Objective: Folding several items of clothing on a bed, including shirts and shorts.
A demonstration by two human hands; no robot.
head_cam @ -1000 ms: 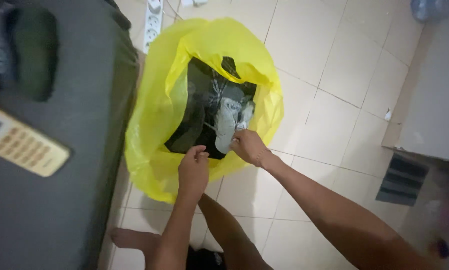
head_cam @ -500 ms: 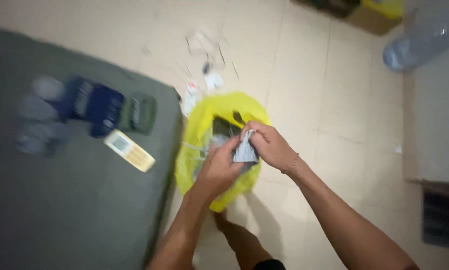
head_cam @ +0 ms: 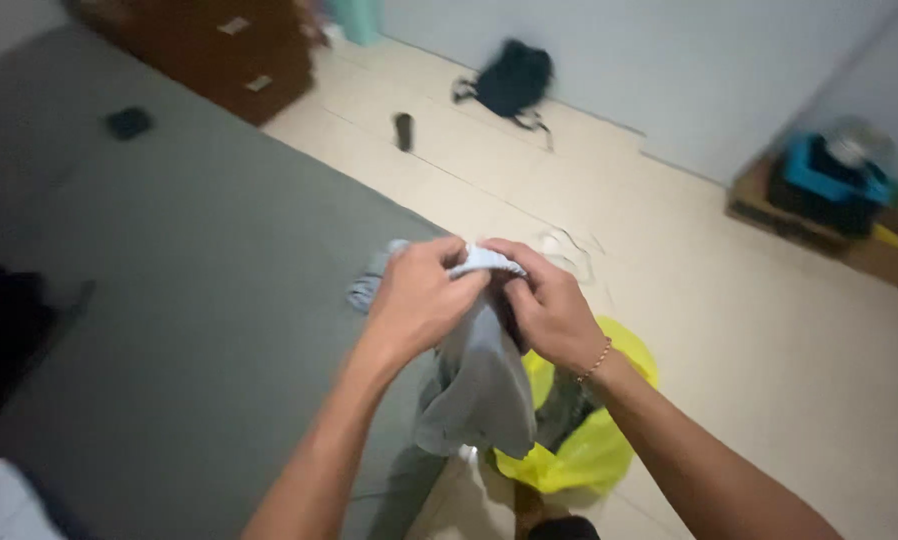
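Two hands meet over the right edge of a grey-green mattress [head_cam: 189, 300] that fills the left half of the view. Near its far left edge lies a small dark object [head_cam: 129, 123], with a brown wooden cabinet [head_cam: 231, 55] beyond the far corner. The left hand [head_cam: 421, 298] is closed on the top of a grey garment [head_cam: 479, 385], which hangs down between the arms. The right hand [head_cam: 547, 305], a thin bracelet at its wrist, pinches the same top edge just beside it. Below them a yellow plastic bag [head_cam: 594, 445] sits on the pale tiled floor [head_cam: 729, 310]. A black backpack [head_cam: 511, 78] rests against the far wall, and a blue item [head_cam: 829, 170] stands blurred at the right.
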